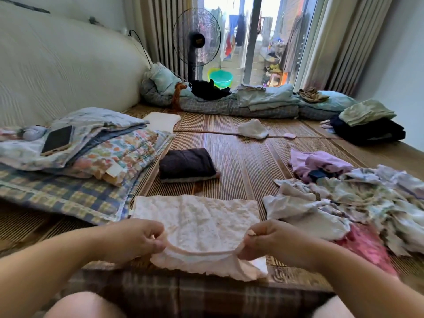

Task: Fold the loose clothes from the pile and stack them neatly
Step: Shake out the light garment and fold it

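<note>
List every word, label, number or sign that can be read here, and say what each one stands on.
No readable text anywhere in this view.
Phone: screen dark, nothing shown.
Pale tag at the edge of the floral quilt: too blurred to read.
Mat border: woven ornament, not letters.
Lace garment pinched by left hand and right hand: no label shows.

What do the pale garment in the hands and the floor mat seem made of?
Pale garment: thin, soft fabric, probably cotton, matte; it wrinkles and has a frilled hem. Mat: looks like woven bamboo or rattan, with fine parallel strips.
</note>
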`<move>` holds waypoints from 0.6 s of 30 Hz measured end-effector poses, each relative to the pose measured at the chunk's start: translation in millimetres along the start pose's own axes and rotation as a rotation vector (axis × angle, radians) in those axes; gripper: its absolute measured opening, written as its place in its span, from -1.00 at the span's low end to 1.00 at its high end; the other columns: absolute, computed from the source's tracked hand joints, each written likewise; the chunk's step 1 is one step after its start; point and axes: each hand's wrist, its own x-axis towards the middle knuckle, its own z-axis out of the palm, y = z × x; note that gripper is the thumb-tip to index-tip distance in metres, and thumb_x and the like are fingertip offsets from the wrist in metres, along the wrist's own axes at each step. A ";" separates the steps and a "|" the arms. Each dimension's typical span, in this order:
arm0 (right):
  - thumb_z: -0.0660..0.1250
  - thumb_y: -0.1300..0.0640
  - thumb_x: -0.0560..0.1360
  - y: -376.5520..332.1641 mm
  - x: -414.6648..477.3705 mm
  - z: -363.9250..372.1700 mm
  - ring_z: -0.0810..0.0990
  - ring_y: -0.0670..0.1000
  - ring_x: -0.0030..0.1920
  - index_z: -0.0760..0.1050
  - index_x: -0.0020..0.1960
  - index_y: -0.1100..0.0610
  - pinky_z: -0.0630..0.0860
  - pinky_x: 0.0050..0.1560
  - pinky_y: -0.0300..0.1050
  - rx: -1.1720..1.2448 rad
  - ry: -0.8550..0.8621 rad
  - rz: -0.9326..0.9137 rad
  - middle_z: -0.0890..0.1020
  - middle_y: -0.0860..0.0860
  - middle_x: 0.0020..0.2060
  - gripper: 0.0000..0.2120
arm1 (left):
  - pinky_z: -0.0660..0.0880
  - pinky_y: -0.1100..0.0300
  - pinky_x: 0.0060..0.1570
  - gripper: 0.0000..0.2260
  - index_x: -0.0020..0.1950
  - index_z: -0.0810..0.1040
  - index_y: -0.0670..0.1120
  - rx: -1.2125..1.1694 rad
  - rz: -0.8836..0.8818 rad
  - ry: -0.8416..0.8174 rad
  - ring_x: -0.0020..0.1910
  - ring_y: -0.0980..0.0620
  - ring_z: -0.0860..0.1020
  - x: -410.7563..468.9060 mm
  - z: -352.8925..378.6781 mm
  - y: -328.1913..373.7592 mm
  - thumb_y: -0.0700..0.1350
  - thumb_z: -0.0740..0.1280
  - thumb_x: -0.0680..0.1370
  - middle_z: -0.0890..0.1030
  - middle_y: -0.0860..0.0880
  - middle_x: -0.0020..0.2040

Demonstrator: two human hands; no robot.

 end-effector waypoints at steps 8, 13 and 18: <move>0.18 0.13 0.61 -26.8 74.5 -19.8 0.65 -0.04 -0.29 0.55 -0.04 0.18 0.38 -0.31 -0.18 -0.047 0.314 0.171 0.69 0.02 -0.24 -0.79 | 0.41 0.29 -0.43 -0.83 -0.08 0.48 -0.07 -0.237 -0.133 0.206 -0.30 0.06 0.66 65.9 -22.0 -7.8 0.00 0.24 0.61 0.60 -0.04 -0.16; 0.15 0.22 0.57 -21.8 151.3 -36.3 0.58 0.00 -0.40 0.54 -0.10 0.23 0.33 -0.41 -0.24 -0.057 0.457 0.289 0.65 0.08 -0.25 -0.79 | 0.36 0.23 -0.34 -0.83 -0.19 0.51 0.01 -0.019 -0.167 0.396 -0.19 0.05 0.52 135.1 -30.4 -18.6 0.04 0.33 0.55 0.56 0.04 -0.19; 0.19 0.24 0.55 11.0 208.9 -48.1 0.60 0.00 -0.34 0.55 -0.04 0.24 0.40 -0.38 -0.19 -0.146 0.488 0.382 0.64 0.09 -0.20 -0.83 | 0.32 0.22 -0.37 -0.85 -0.20 0.52 0.06 -0.075 -0.257 0.384 -0.23 0.11 0.51 193.9 -14.0 -41.5 0.09 0.35 0.52 0.59 0.08 -0.19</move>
